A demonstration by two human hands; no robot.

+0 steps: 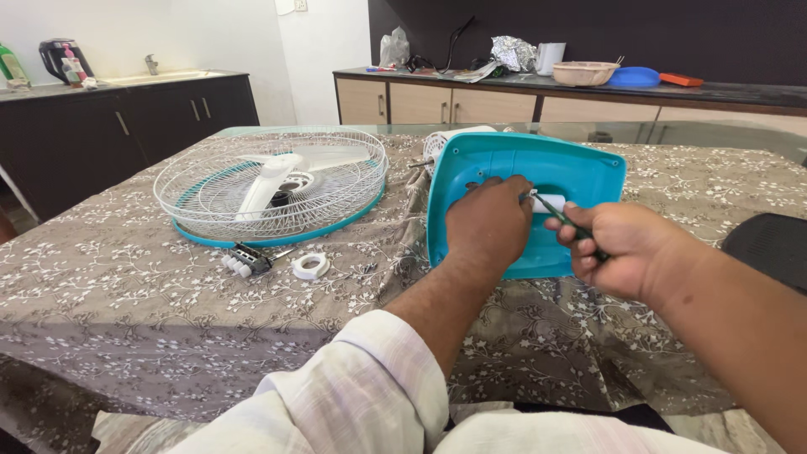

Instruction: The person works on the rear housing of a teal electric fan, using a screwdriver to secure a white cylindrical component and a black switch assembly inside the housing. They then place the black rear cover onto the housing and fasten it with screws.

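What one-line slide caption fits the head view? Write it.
Left hand steadies an upturned teal fan base while the right hand works a screwdriver into it, fan grille alongside.

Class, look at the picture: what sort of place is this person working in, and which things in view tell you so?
Probably a home kitchen or dining room. A table with a floral cloth fills the middle, a counter with a sink, tap and kettle stands behind on the left, and a sideboard holds bowls and bags.

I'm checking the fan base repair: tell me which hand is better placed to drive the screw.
Right, probably. The right hand holds the screwdriver with its tip at the teal fan base, while the left hand rests flat on the base, bracing it.
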